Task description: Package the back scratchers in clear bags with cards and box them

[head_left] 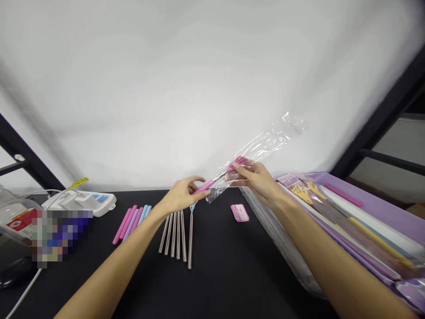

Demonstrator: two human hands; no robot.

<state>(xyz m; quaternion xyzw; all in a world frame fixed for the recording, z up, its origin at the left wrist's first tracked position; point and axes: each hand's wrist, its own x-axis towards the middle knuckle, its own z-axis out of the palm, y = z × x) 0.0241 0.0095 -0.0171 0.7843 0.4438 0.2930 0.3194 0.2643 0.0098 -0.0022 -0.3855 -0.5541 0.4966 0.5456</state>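
A pink-handled stick with a metal shaft and a pink hand-shaped end (207, 185) slants up to the right between my hands. Its handle is pinched by my left hand (182, 193). Near the pink end, my right hand (254, 177) grips it together with a clear plastic bag (272, 139), which extends to the upper right and overlaps the shaft. Below my left hand, several metal rods (178, 235) lie on the black table (212, 283), one with a light blue end. Pink, purple and blue tubes (134, 219) lie left of them. A small pink card (239, 212) lies below my right hand.
At right, a purple bin (392, 212) holds packaged sticks with yellow hand-shaped ends. Clear plastic bags (282, 248) lie beside it under my right forearm. A white power strip (99, 204), a cable and a black mouse (16, 272) are at left. A white wall rises behind.
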